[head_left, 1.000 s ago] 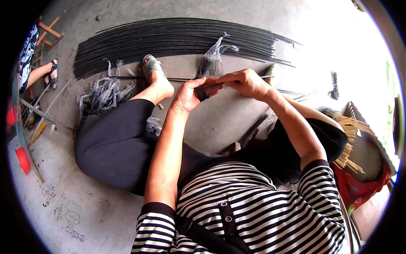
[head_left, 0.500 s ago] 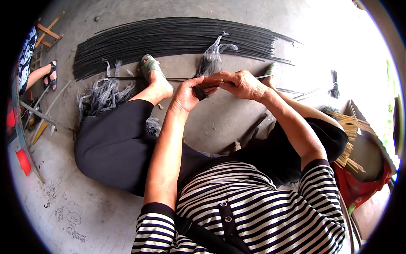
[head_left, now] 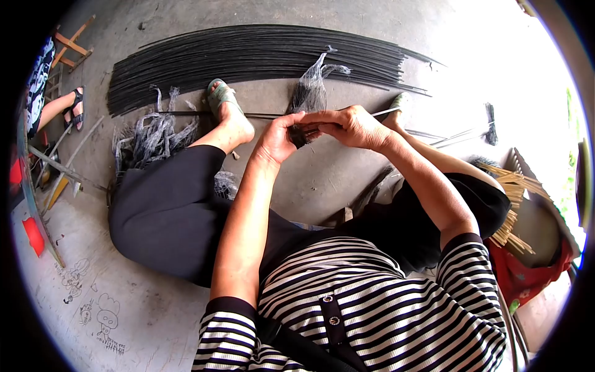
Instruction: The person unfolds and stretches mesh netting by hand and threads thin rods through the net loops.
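My left hand (head_left: 277, 141) is closed on a small dark bundle of fine strands (head_left: 300, 137), part of which shows below its fingers. My right hand (head_left: 358, 128) meets it from the right, fingers bent and pressed together at the same spot. Long thin dark rods (head_left: 263, 116) run crosswise through or just behind both hands and stick out on either side; which fingers grip them is hidden. Just beyond the hands lies a tuft of dark strands with whitish, stringy ends (head_left: 308, 93).
A wide layer of black rods (head_left: 248, 53) covers the floor ahead. Tangled grey strands (head_left: 158, 136) lie by my left leg. At right, tan sticks (head_left: 514, 186) rest by a red bag (head_left: 533, 273). Another person's sandalled foot (head_left: 76, 108) and a wooden stool (head_left: 71, 46) are at left.
My left hand has shifted slightly to the right, closer to the right hand. The fingers of my right hand have straightened a little over the bundle. The floor items have not moved.
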Demonstrator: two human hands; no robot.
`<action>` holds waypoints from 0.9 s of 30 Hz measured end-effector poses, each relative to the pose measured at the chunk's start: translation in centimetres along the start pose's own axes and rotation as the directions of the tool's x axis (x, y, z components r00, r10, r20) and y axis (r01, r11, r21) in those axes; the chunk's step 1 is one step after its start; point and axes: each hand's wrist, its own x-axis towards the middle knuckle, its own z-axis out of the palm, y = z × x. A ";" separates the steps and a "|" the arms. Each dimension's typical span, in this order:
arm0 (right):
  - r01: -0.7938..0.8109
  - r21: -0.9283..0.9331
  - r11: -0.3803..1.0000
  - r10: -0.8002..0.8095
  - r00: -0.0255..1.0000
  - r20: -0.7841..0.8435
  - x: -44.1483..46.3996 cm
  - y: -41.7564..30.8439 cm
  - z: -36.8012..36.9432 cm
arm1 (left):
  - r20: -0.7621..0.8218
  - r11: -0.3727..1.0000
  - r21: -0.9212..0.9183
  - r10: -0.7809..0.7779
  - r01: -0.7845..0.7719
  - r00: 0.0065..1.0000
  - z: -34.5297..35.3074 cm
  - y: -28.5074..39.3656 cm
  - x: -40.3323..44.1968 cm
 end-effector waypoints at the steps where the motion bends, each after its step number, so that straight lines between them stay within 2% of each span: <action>1: 0.061 -0.016 0.998 -0.061 0.998 -0.010 0.0 0.4 0.0 | -0.002 1.000 0.011 0.004 -0.004 1.000 0.4 0.2 -0.2; 2: 0.008 -0.203 0.979 0.001 0.999 0.045 -0.4 1.7 -0.6 | -0.005 1.000 0.022 0.008 -0.008 1.000 0.9 0.4 -0.4; 5: -0.081 -0.342 0.936 0.079 0.997 -0.018 -0.4 2.9 -2.1 | -0.007 0.998 0.057 0.004 -0.003 1.000 1.5 1.3 -0.8; 9: -0.135 -0.212 0.968 0.143 0.990 0.021 -0.1 1.3 -1.7 | -0.041 0.999 0.038 0.022 -0.020 0.999 2.1 0.8 -0.8; 10: -0.085 -0.107 0.991 0.089 0.995 0.036 0.0 1.0 -1.4 | -0.071 0.999 0.039 0.018 -0.015 0.997 1.9 0.8 -0.7; 11: -0.049 -0.097 0.994 0.054 0.997 0.051 0.1 0.5 -1.0 | -0.103 0.999 0.039 0.015 -0.011 0.995 1.6 0.8 -0.6; 13: -0.038 0.080 0.996 0.035 0.999 0.039 0.2 -1.0 0.1 | -0.123 1.000 0.019 0.026 -0.024 0.992 1.3 0.6 -0.7; 17: -0.183 -0.082 0.980 0.187 0.981 0.054 -0.2 0.7 -2.3 | -0.069 0.999 -0.004 0.045 -0.046 0.997 1.5 1.3 -1.0; 18: -0.178 -0.121 0.977 0.184 0.982 0.038 -0.2 0.6 -2.9 | -0.051 0.999 0.003 0.039 -0.039 0.998 1.5 1.4 -1.1; 21: -0.059 -0.339 0.939 0.105 0.987 0.119 -0.3 0.1 -3.9 | -0.041 0.998 0.037 0.055 -0.054 0.998 1.6 1.4 -1.1; 25: -0.128 -0.104 0.986 0.137 0.987 0.088 0.1 0.8 -1.8 | -0.067 0.999 0.016 0.030 -0.029 0.997 1.6 1.0 -0.8; 26: -0.066 -0.110 0.992 0.075 0.994 0.080 0.0 0.7 -1.2 | -0.075 1.000 0.000 0.012 -0.012 0.997 0.8 0.9 -0.6; 27: -0.088 -0.098 0.991 0.095 0.993 0.067 0.0 0.3 -0.4 | -0.083 1.000 -0.016 -0.008 0.007 0.997 0.6 0.8 -0.6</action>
